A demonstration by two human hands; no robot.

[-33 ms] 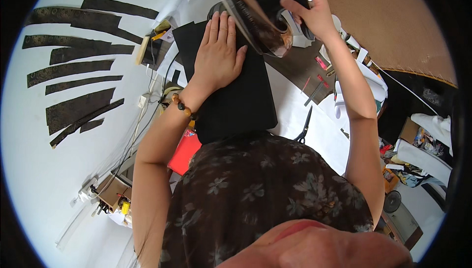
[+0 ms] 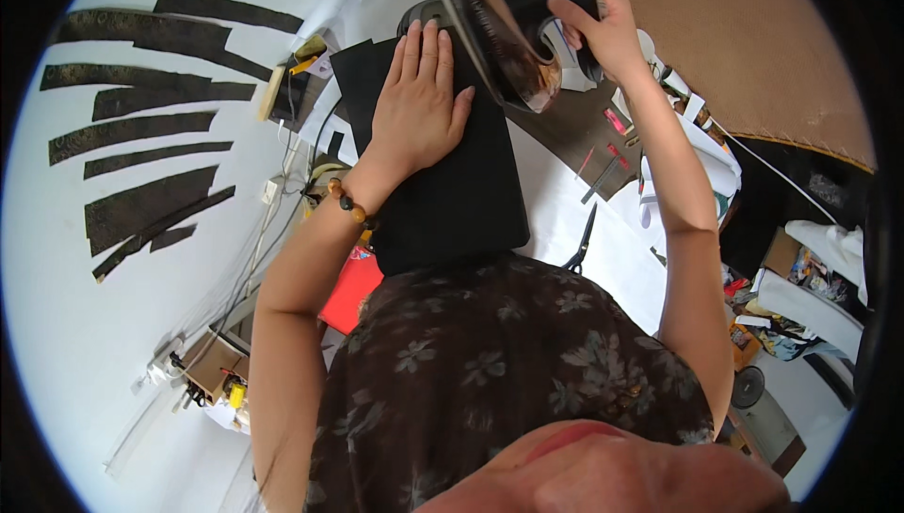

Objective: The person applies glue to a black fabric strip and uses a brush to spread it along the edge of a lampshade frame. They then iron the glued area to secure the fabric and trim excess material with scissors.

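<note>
A black piece of cloth (image 2: 461, 198) lies flat in front of me, its near end against my patterned top. My left hand (image 2: 419, 104) rests palm down on its upper part, fingers stretched out and side by side, thumb apart. Just past those fingertips shows part of a dark rounded thing (image 2: 415, 14) that I cannot name. My right hand (image 2: 612, 38) is wrapped round the handle of a dark, shiny clothes iron (image 2: 496, 47). The iron is tilted up on its side to the right of my left hand, its sole turned toward the left.
Black-handled scissors (image 2: 586, 240) lie on white material at the right. Small red items (image 2: 614, 120) and a dark ruler (image 2: 600, 188) are on the table beyond. Brown board (image 2: 734, 33) fills the far right. Dark patterned strips (image 2: 151, 127) hang on the left wall, with cables below.
The iron and my right hand have shifted slightly to the right. My left hand stays flat on the cloth, and the view has moved a little.
</note>
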